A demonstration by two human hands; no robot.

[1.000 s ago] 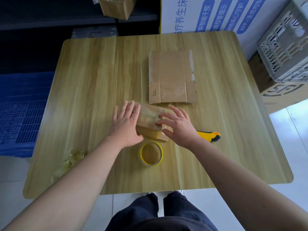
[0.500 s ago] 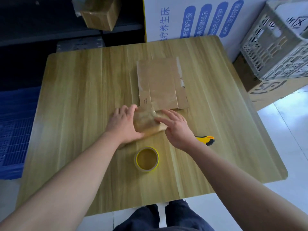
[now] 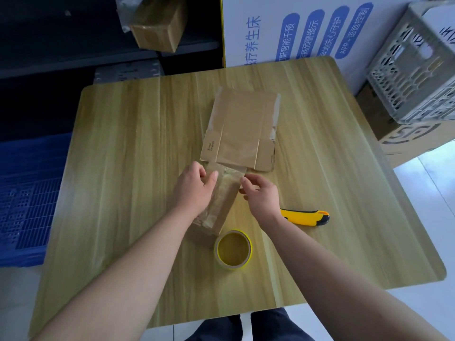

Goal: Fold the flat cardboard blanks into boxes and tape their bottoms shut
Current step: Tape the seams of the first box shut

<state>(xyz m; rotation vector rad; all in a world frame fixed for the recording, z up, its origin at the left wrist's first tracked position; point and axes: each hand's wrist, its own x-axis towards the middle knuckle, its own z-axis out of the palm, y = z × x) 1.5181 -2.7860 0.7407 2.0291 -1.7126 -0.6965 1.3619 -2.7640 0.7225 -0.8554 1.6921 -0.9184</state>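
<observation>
Now gripping box (image 3: 218, 216) with left hand (image 3: 194, 190), pinching its right edge with right hand (image 3: 259, 194); press tape (image 3: 229, 175) flat, corners tight.

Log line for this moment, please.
left hand: grips taped brown cardboard box | right hand: pinches box edge | flat brown cardboard blank: unfolded | yellow tape roll: untouched

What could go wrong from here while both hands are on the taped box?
1. The box ends right by the tape roll; turning it may knock the roll away.
2. The utility knife lies just beside the wrist of the right hand; a dropped forearm could catch it.
3. The left hand grips across glossy tape, so the box might slip.
</observation>
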